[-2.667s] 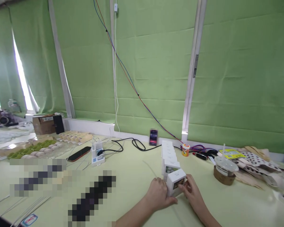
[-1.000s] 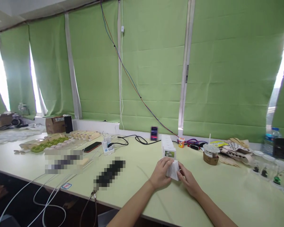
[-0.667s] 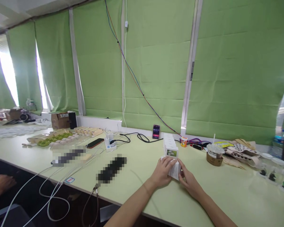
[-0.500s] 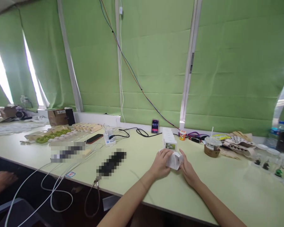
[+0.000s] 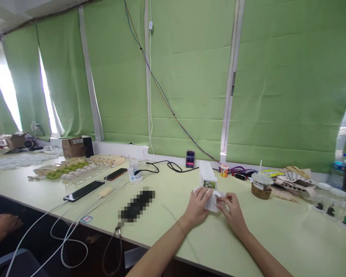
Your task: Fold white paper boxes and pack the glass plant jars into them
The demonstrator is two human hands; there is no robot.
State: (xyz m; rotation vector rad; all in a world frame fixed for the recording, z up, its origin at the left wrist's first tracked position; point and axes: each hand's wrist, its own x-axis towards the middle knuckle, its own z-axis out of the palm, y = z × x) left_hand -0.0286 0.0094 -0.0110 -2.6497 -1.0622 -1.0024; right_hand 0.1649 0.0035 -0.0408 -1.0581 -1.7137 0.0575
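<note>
Left hand (image 5: 196,206) wrapped over small white box (image 5: 211,204), clasping its left side. Right hand (image 5: 232,211): thumb and fingers pinching flap at box's right end. Box just on near side of white box row (image 5: 209,179); whether resting on table (image 5: 276,234), cannot tell. Orange jar (image 5: 224,171) right of row, then 1 lidded cup (image 5: 261,186).
</note>
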